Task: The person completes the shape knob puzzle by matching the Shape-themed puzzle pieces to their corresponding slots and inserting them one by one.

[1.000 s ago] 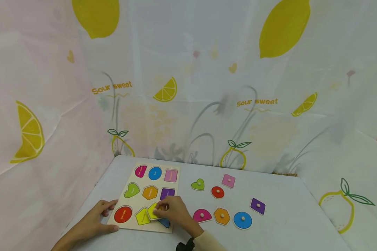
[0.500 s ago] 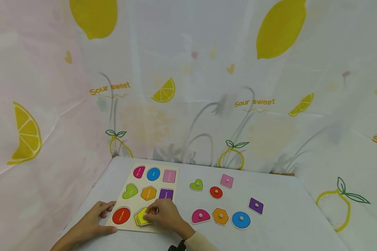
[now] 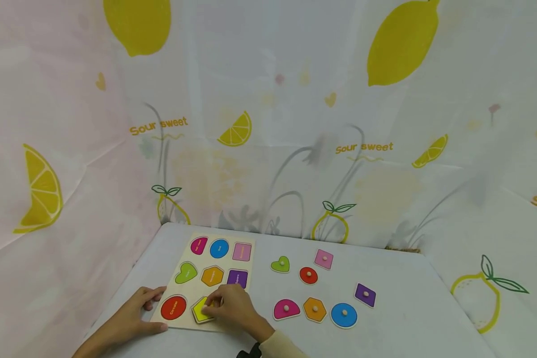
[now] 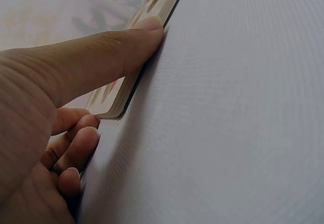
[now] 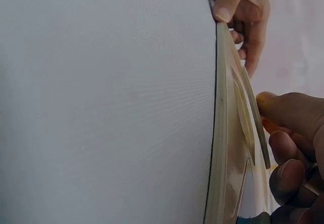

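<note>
Yellow pentagon piece sits at the near edge of the puzzle board, pinched by the right hand. Left hand lies flat beside the board on the counter. Left wrist view: thumb pressing the board's edge. Right wrist view: curled fingers hold the tilted piece.

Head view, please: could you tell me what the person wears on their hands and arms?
Both hands are bare: no gloves and no rings visible. The right hand leads to a cream long sleeve with a dark band at the wrist. The left hand and its forearm show no sleeve.
</note>
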Available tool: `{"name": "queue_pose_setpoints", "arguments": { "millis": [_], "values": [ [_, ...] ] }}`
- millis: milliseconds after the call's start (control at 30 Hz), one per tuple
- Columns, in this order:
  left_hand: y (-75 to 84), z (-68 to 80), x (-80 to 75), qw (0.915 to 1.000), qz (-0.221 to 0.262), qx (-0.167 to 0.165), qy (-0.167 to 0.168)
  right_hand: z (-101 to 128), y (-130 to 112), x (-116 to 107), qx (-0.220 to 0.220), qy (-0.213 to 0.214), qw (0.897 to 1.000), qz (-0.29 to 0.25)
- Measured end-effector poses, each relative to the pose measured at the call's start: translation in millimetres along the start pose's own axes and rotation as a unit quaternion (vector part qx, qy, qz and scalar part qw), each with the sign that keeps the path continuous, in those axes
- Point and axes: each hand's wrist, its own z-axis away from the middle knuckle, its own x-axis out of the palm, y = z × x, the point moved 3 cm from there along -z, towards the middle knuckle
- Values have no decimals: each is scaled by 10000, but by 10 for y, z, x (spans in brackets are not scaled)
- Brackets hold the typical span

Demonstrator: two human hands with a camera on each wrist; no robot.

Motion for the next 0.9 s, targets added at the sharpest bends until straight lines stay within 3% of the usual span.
{"name": "queue_pose_setpoints", "arguments": {
  "millis": [333,900],
  "values": [
    [8,-20,10,10000,-75,-10,-15,-52,-34,52,159,-30,9981,588],
    [-1,-13,4,9999,-77,-121,-88,-55,-78,45,391,-289,9977,469]
  ]
}}
